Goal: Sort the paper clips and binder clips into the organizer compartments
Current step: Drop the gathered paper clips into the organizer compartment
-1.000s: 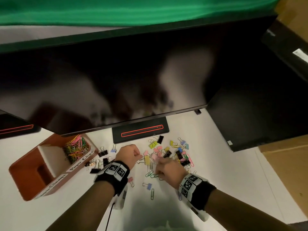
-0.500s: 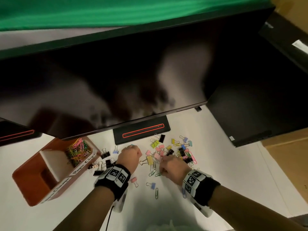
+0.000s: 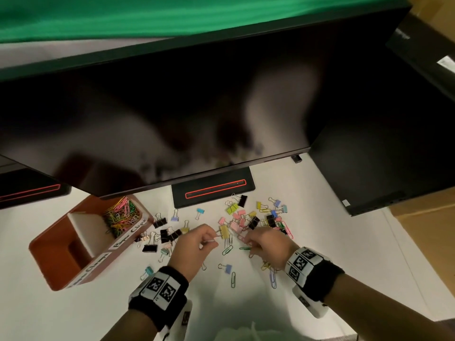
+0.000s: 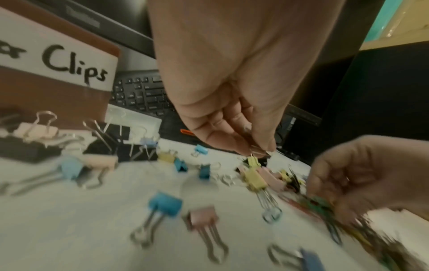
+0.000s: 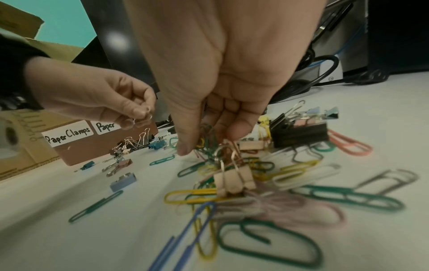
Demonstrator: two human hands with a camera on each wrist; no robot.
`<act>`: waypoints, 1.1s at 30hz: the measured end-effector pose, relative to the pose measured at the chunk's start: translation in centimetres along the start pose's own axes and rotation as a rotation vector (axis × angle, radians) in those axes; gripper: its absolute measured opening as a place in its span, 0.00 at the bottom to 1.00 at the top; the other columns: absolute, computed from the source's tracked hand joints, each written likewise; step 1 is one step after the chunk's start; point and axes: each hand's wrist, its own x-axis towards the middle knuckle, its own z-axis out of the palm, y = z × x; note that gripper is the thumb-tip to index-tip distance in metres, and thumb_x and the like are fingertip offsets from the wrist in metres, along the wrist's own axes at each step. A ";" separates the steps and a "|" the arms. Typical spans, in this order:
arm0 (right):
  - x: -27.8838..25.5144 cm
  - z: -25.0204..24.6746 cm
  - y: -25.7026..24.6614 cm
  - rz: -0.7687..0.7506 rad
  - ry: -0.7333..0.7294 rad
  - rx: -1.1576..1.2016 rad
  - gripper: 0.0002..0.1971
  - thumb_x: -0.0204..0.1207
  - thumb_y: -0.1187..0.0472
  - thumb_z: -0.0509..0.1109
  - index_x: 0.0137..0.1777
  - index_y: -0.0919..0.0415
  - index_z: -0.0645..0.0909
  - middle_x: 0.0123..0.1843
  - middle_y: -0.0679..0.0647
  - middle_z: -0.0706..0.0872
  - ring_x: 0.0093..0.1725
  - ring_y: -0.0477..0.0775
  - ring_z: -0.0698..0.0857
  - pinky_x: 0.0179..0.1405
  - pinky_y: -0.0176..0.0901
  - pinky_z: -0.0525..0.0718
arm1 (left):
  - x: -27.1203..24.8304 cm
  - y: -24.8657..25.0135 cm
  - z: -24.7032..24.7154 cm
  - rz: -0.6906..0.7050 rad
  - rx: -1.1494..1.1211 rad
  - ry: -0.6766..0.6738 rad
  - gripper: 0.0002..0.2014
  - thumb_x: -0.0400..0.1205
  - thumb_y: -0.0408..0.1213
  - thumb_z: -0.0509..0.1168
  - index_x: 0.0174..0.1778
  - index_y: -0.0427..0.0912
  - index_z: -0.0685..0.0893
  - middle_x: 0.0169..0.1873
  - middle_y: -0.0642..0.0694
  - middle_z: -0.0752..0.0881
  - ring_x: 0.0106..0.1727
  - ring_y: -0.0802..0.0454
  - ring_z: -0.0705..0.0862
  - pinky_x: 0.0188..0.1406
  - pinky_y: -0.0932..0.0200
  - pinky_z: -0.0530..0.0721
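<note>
The paper clips (image 5: 290,172) lie tangled with binder clips (image 3: 253,221) on the white desk (image 3: 344,242), right of the brown organizer (image 3: 61,257); they look light, springy and slippery, apt to snag, so I judge a wire end is the best hold. My right hand (image 3: 267,246) has its fingertips (image 5: 185,150) bunched on a cluster of them, low on the pile. My left hand (image 3: 194,244) pinches one thin wire clip just above the desk, nearer the organizer.

Brown organizer (image 3: 61,254) with white labels; multicoloured paper clips (image 3: 120,215); pastel and black binder clips (image 3: 248,217).
</note>
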 end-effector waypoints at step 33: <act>2.5 2.0 -0.4 -0.022 0.014 -0.355 0.11 0.81 0.58 0.62 0.53 0.62 0.83 0.49 0.58 0.88 0.49 0.60 0.84 0.53 0.50 0.82 | 1.7 -0.8 4.3 0.078 0.422 -0.119 0.06 0.79 0.28 0.60 0.41 0.39 0.81 0.38 0.45 0.81 0.43 0.50 0.78 0.40 0.60 0.74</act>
